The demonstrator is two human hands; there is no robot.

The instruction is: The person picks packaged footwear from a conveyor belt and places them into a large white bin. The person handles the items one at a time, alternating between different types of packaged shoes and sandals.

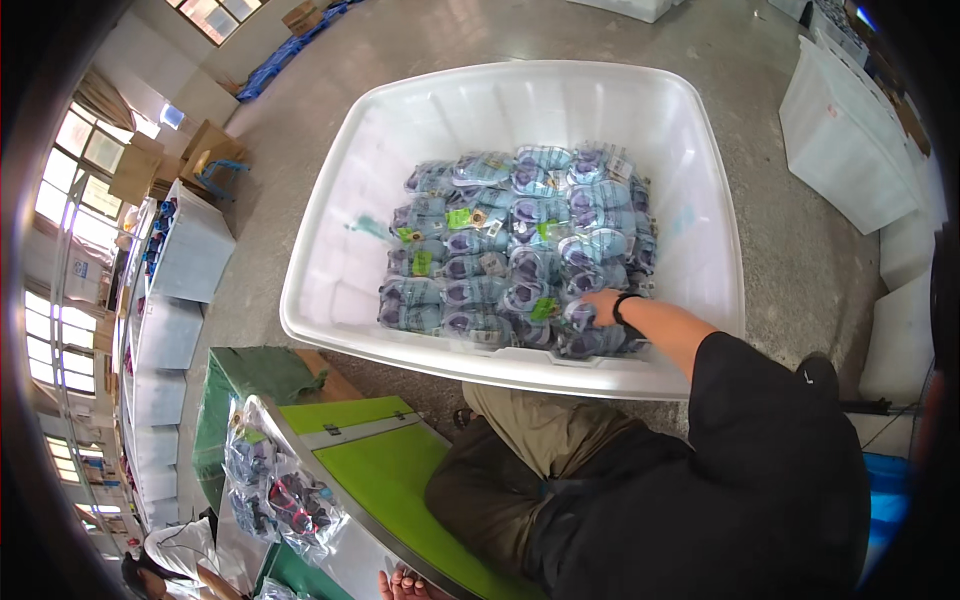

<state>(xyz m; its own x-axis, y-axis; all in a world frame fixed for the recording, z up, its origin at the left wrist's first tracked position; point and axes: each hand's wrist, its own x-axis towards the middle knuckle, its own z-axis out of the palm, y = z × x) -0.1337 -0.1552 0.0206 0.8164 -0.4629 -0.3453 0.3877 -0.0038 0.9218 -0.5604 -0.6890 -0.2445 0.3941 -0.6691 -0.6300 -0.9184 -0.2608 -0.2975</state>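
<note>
Down in the big white bin on the floor, our right hand sits on the front right corner of the stacked bagged shoes, fingers curled over one bag. We can't tell if it's actually gripping or just pressing. Black band on that wrist, black sleeve behind it. The bags are blue-purple shoes in clear plastic with green tags, packed in neat rows filling the middle and right of the bin; the left part of the bin floor is bare. Our left hand is at the bottom edge, only fingertips showing, resting on the rim of the green desk; state unclear. A pile of more bagged shoes lies on the desk's left end. Other white bins stand off to the right.
</note>
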